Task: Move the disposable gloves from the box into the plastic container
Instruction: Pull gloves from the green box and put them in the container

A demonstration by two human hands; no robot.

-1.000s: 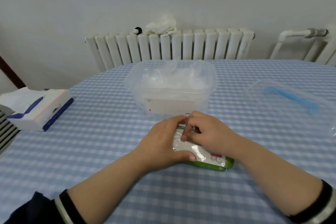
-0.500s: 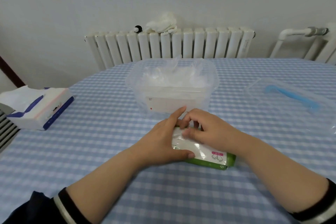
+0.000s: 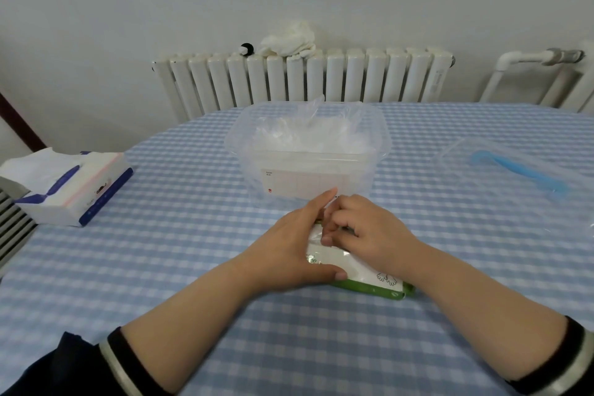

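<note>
A green and white glove box point(image 3: 369, 280) lies flat on the checked tablecloth just in front of me. My left hand point(image 3: 289, 247) holds its left end, thumb along the near side and fingers straight along the far side. My right hand point(image 3: 373, 231) rests on top of the box, its fingers curled into the opening and pinching thin clear glove film there. Directly behind the box stands the clear plastic container point(image 3: 308, 177), with a heap of clear disposable gloves point(image 3: 308, 138) inside it.
The container's clear lid point(image 3: 514, 170) with a blue handle lies at the right. At the table's left edge sits a tissue pack point(image 3: 70, 190). Behind the table stands a white radiator point(image 3: 321, 80) with a white cloth point(image 3: 289, 40) on it.
My left index finger has straightened toward the container. The fingers of my right hand have shifted slightly at the box opening. The box has stayed in place.
</note>
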